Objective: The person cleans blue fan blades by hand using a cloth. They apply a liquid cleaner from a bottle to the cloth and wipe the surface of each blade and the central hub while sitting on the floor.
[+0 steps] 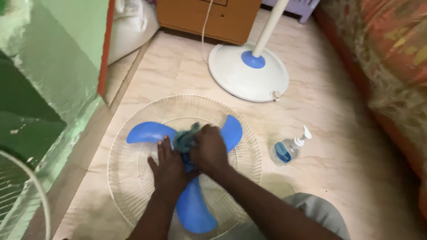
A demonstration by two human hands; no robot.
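Head view: your left hand (pixel 168 168) lies flat, grip open, pressing the blue fan blade (pixel 192 209) onto the white wire grille (pixel 133 178) on the floor (pixel 338 133). Your right hand (pixel 209 150) is closed around a teal cloth (pixel 187 138) at the blade's hub. A pump bottle (pixel 288 149) stands near the grille, the fan base (pixel 248 71) beyond

Both arms are bare all the way up, no sleeves showing anywhere in view; no watch, no rings, no bracelets that I can spot on the left hand (pixel 168 166) or the right hand (pixel 209 150); the only clothing visible is grey-beige fabric over the knee at the bottom right, plain, no pattern
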